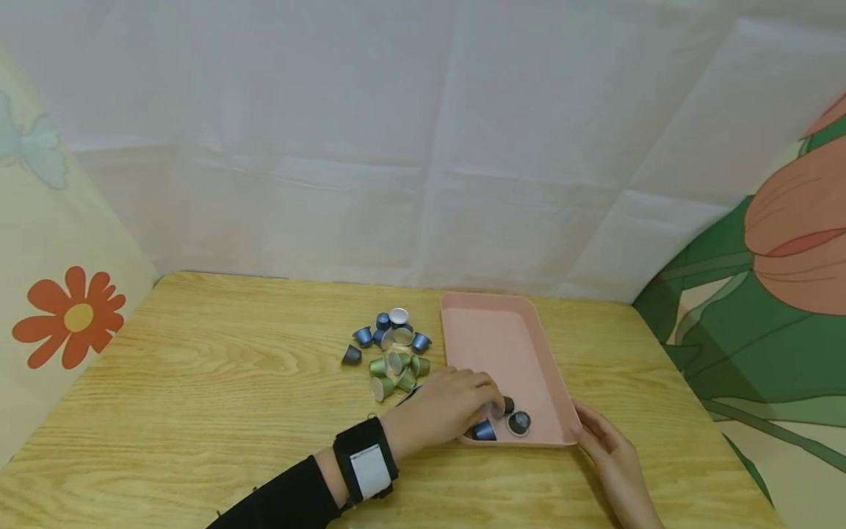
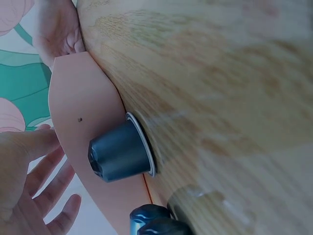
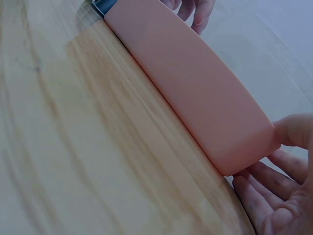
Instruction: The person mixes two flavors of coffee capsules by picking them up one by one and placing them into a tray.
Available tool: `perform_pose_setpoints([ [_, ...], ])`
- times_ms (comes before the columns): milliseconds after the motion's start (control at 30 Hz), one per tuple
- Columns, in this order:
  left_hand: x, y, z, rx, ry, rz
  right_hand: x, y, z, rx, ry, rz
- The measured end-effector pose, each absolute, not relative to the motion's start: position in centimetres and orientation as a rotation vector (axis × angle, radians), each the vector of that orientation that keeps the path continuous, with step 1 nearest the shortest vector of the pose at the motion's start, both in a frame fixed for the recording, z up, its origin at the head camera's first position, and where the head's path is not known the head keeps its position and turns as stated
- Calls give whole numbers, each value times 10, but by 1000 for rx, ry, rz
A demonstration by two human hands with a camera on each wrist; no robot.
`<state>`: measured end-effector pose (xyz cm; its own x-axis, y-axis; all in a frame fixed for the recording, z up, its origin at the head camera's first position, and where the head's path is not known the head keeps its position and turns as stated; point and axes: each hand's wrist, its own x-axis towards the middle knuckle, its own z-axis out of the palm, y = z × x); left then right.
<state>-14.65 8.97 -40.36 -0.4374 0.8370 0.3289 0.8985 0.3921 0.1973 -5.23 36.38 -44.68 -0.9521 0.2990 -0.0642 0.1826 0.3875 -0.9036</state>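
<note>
My left hand reaches over the near left corner of a pink tray, fingers bent loosely downward. In the left wrist view its fingers are spread behind the tray wall, with no capsule visible between them. Below it in the tray lie a blue coffee capsule, a dark capsule and another dark one. Something greyish under the fingertips is partly hidden. My right hand grips the tray's near right corner, thumb at the rim and fingers below against the outside.
Left of the tray lie several green capsules and, behind them, several blue ones. A dark capsule sits at their left. Another dark capsule is beside the tray wall. A white cloth hangs behind the wooden table.
</note>
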Motion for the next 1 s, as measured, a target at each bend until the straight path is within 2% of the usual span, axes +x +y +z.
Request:
perform_pose_setpoints([
  [500,-151,77,-405,-1474,-2486,-566,-52,364,-445,-505,-2576,1608],
  [1000,-165,24,-399,-1286,-2514,-531,-53,365,-447,-465,-2571,1597],
])
